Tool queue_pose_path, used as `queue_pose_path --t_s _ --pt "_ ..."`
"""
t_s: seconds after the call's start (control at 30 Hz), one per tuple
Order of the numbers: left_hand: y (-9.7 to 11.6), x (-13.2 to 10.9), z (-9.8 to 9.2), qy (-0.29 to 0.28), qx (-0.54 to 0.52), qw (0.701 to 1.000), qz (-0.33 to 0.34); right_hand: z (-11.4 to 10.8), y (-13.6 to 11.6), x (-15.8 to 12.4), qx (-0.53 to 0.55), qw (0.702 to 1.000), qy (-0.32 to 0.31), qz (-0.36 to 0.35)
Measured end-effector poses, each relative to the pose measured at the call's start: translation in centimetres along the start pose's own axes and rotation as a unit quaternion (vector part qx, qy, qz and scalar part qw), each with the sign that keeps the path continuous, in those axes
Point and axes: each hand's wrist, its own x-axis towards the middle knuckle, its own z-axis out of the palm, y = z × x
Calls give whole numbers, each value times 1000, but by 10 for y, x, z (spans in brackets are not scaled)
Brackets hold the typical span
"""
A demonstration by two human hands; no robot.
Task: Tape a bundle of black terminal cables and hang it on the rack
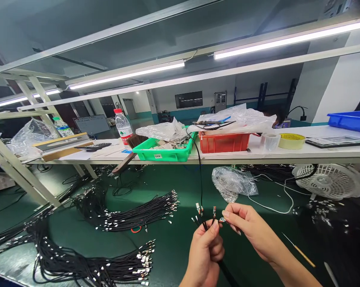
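Note:
Wrapped in my left hand (206,250) is a bunch of black cables (204,223), their ends fanned out above the fist. Small metal connectors (214,211) tip these ends, some with white labels. My right hand (245,223) pinches one metal connector (222,219) at the right of the bunch, thumb against fingertips. The two hands nearly meet there. Below my left hand the thick black cable (227,275) runs down toward the bottom edge. On the green bench top to the left lie two large bundles of black cables (144,209) with metal ends.
A raised white shelf (227,157) bears a green bin (165,153), a red bin (224,142), a water bottle (124,127) and a tape roll (292,140). Under it are a plastic bag (232,183) and a white fan (329,181). A wooden-handled pick (304,255) lies at right.

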Motion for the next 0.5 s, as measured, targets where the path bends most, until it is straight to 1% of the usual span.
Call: queue_pose_path --t_s 0.2,0.37,0.5 --pt "3 0 3 -10 -8 1000 -13 0 -2 -2 -17 999 7 -29" --pt "4 0 3 -11 -12 1000 -25 0 0 -2 -20 999 9 -33" --pt "3 2 1 -24 -18 999 -33 0 2 -1 -16 999 12 -35"
